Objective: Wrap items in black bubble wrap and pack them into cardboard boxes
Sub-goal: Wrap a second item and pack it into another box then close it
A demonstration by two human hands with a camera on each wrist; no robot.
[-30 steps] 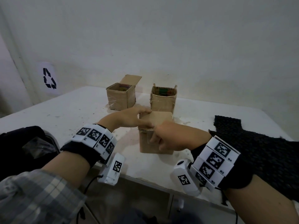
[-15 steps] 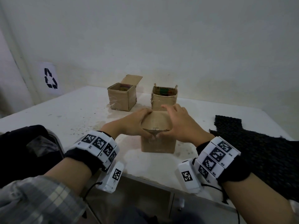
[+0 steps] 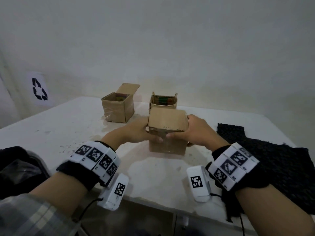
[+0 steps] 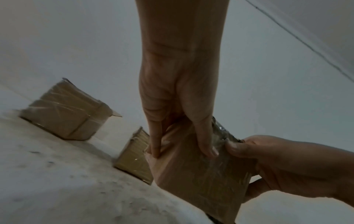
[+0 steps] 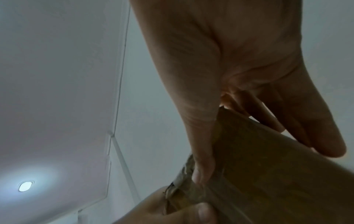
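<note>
The small brown cardboard box point(image 3: 167, 142) stands near the front of the white worktop point(image 3: 51, 132), its top flap folded down. It looks light and easily dented, so best taken by its side walls. Left hand point(image 3: 136, 133) and right hand point(image 3: 197, 132) clasp its upper edges, thumbs on the front. Two open cardboard boxes point(image 3: 117, 108) stand behind; black bubble wrap point(image 3: 272, 159) lies right, clear.

We see a white table point(image 3: 51, 133), its top speckled with dark crumbs near the left edge. A recycling-symbol sign point(image 3: 39, 89) is on the wall past the table's far left corner. A ceiling light point(image 5: 25, 186) glows overhead.
</note>
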